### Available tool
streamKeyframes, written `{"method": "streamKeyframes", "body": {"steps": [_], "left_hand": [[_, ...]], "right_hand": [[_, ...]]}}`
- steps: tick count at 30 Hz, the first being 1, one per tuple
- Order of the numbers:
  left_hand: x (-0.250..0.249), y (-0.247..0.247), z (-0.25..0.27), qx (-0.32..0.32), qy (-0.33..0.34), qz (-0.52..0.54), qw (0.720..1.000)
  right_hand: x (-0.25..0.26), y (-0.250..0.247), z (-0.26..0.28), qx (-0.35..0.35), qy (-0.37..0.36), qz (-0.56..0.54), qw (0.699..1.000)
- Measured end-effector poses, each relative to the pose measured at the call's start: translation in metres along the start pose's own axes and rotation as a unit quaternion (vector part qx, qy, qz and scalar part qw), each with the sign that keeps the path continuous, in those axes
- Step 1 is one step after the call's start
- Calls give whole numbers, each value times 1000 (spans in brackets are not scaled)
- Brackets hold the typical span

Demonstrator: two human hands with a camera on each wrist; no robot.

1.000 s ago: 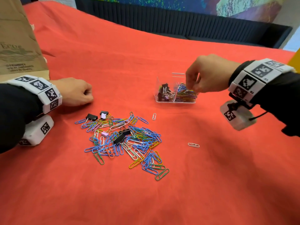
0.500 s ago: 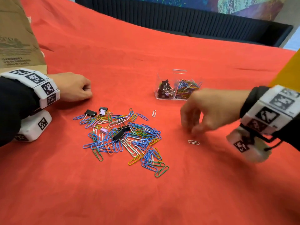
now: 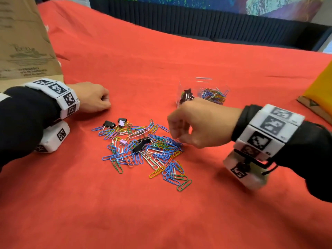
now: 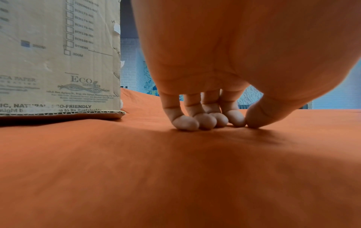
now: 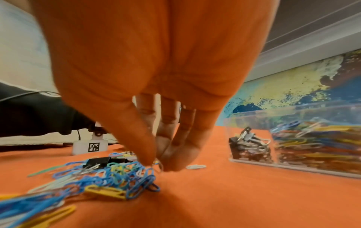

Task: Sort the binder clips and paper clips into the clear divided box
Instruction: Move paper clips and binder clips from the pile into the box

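A heap of coloured paper clips (image 3: 143, 150) with black binder clips (image 3: 138, 147) and lilac ones (image 3: 122, 123) lies on the red cloth. Behind it stands the clear divided box (image 3: 203, 81), with binder clips (image 3: 186, 95) in its left half and paper clips (image 3: 214, 95) in its right. My right hand (image 3: 177, 139) hangs over the heap's right edge, fingers pointing down. In the right wrist view the right hand (image 5: 159, 165) pinches a small pale paper clip (image 5: 160, 167) between thumb and fingers. My left hand (image 3: 106, 103) rests idle on the cloth left of the heap, loosely curled and holding nothing (image 4: 240, 123).
A cardboard box (image 3: 23, 42) stands at the back left, close behind the left hand. A yellow object (image 3: 321, 87) sits at the right edge. One white paper clip (image 5: 195, 166) lies alone between heap and clear box (image 5: 293, 111). A dark bench (image 3: 197, 24) runs along the far side.
My right hand left the clear box, dropped to the lone white clip on the right, then swung left to the heap's edge. That clip no longer lies there. The left hand stayed put.
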State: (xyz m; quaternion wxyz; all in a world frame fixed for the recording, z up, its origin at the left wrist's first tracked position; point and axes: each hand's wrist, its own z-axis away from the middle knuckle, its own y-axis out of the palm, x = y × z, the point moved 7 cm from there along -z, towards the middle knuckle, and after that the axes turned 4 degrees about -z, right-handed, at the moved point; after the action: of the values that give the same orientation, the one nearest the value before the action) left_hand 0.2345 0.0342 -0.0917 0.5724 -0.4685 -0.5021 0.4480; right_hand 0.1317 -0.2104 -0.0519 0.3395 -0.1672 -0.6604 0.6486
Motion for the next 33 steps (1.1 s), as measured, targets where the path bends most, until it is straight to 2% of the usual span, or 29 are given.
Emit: {"method": "streamKeyframes", "body": {"steps": [2, 8, 13, 19, 25, 30, 33], "left_hand": [[1, 0, -1, -2, 0, -1, 1000], [4, 2, -5, -1, 7, 7, 1000], [4, 2, -6, 0, 11, 8, 1000], [3, 2, -5, -6, 10, 8, 1000], [1, 3, -6, -6, 14, -4, 1000], [3, 4, -7, -7, 15, -8, 1000], [4, 4, -8, -2, 15, -4, 1000]], "right_hand": [[3, 3, -9, -12, -4, -6, 1000], [9, 15, -5, 47, -6, 10, 999], [14, 21, -9, 17, -23, 19, 999], [-5, -1, -6, -21, 10, -55, 998], [-48, -47, 4, -71, 62, -147, 985], [-108, -101, 9, -167, 142, -140, 966], [-142, -115, 7, -186, 198, -90, 958]]}}
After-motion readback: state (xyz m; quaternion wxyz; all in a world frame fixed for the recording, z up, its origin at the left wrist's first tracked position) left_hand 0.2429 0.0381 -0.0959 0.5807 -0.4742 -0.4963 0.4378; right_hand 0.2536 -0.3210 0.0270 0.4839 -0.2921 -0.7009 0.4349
